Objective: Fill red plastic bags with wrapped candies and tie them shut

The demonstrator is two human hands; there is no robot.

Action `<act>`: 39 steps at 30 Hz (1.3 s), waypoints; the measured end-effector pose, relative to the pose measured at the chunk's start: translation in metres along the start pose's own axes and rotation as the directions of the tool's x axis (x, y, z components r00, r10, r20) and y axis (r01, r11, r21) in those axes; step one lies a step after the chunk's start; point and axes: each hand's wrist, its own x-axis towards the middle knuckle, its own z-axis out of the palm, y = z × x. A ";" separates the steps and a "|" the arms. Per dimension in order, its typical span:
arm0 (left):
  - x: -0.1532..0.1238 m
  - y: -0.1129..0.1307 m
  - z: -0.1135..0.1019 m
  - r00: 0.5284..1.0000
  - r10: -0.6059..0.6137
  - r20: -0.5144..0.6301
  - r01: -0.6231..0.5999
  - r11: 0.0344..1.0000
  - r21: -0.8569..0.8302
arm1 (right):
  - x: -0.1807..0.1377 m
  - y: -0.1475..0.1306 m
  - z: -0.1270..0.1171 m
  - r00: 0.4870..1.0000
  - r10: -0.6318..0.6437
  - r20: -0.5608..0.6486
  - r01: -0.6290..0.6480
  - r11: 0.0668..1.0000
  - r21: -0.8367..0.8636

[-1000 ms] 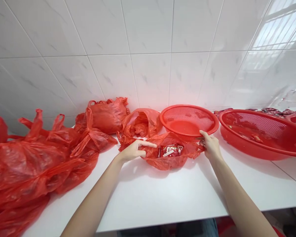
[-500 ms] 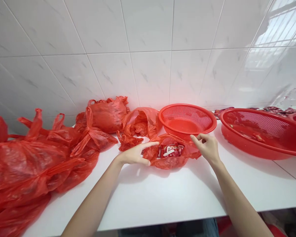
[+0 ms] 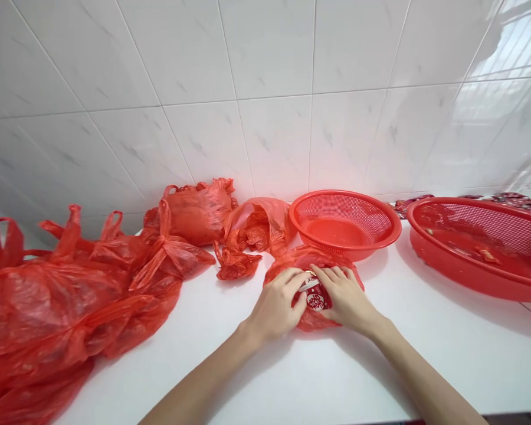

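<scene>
A thin red plastic bag (image 3: 315, 322) lies spread on the white table just in front of me. On it sit small dark-red packets (image 3: 319, 298) with white printing, pressed together between my hands. My left hand (image 3: 282, 300) curls around their left side, fingertips on top and thumb near the front. From the right, my right hand (image 3: 343, 298) closes in the same way, its fingers almost meeting the left ones. The palms hide most of the packets, so how many there are cannot be made out.
A round red basket (image 3: 345, 242) stands behind the bag; a larger red basket (image 3: 478, 283) with a few small pieces is at right. Filled red bags (image 3: 62, 295) crowd the left. A crumpled red bag (image 3: 236, 264) lies nearer. A tiled wall (image 3: 274, 141) closes the back.
Both hands have moved inward and nearer to me, from the bag's edges onto the packets. The bag has been drawn together and the printed packet has turned. The view has shifted slightly.
</scene>
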 end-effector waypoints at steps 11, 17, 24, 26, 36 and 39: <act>0.000 -0.007 0.019 0.983 -0.183 0.027 0.185 0.969 -0.163 | 0.001 0.002 0.008 0.999 0.051 -0.012 -0.048 0.983 0.180; 0.007 -0.014 0.014 0.966 -0.257 0.002 0.254 0.950 -0.181 | 0.002 0.009 0.003 0.996 0.085 -0.042 -0.060 0.912 0.406; 0.009 -0.021 0.007 0.938 -0.343 -0.047 0.344 0.939 0.015 | 0.003 0.008 -0.008 0.990 0.144 -0.011 -0.120 0.863 0.492; 0.007 -0.020 0.008 0.940 -0.331 -0.087 0.331 0.943 -0.005 | 0.003 0.009 -0.008 0.984 0.178 -0.027 -0.144 0.870 0.471; 0.006 -0.026 0.005 0.946 -0.325 0.007 0.325 0.945 -0.041 | 0.003 0.012 -0.008 0.983 0.176 -0.044 -0.143 0.900 0.412; 0.008 -0.029 0.002 0.949 -0.314 0.031 0.315 0.948 -0.044 | 0.002 0.011 -0.004 0.984 0.179 -0.013 -0.160 0.911 0.380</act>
